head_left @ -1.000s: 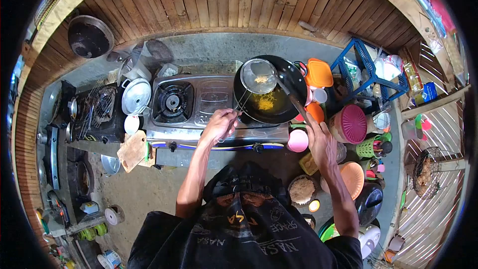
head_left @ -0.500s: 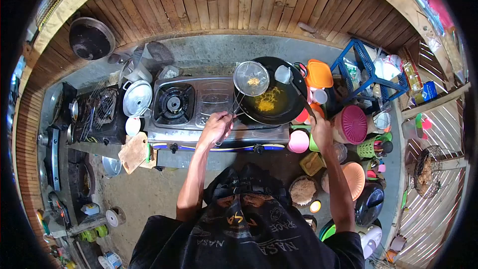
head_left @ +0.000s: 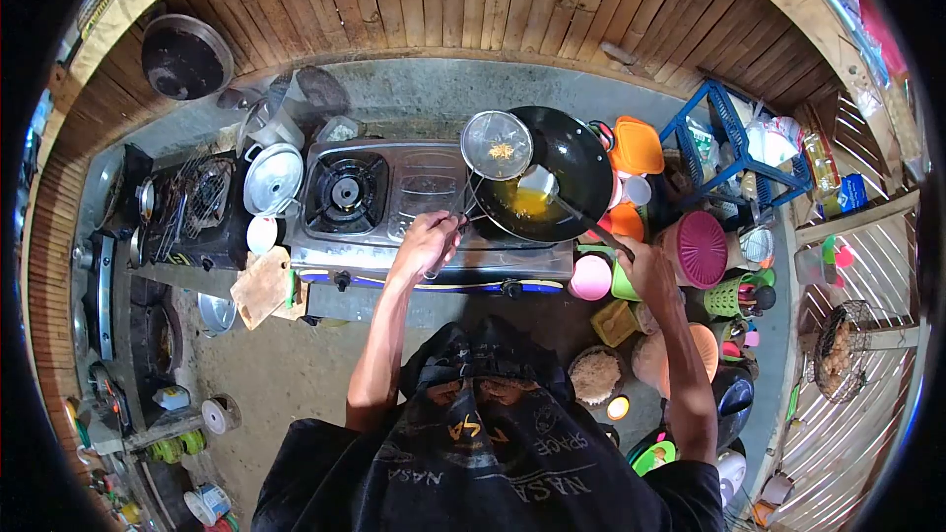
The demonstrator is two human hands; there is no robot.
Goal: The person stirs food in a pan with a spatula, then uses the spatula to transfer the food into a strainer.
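Observation:
My left hand (head_left: 431,244) is closed around the handle of a round wire-mesh strainer (head_left: 485,128). A few golden fried bits (head_left: 501,152) lie in its mesh, held over the left side of a black wok (head_left: 581,143). In my right hand (head_left: 645,268) is a spatula (head_left: 583,218), gripped by its dark handle. The metal blade is down in the wok, at the yellow oil (head_left: 528,203). Some small bits float at the oil's edge; the blade hides part of what is there.
The wok sits on the right side of a two-burner gas stove (head_left: 414,182); the left burner (head_left: 345,193) is bare. An aluminium pot (head_left: 273,180) and a cutting board (head_left: 262,288) are at left. Plastic tubs, a pink-lidded container (head_left: 701,249) and a blue rack (head_left: 724,138) crowd the right.
The spatula blade has come down and left from the wok's upper right into the yellow oil, my right hand lowering with it. The yellow shreds are less visible. The strainer stays nearly in place.

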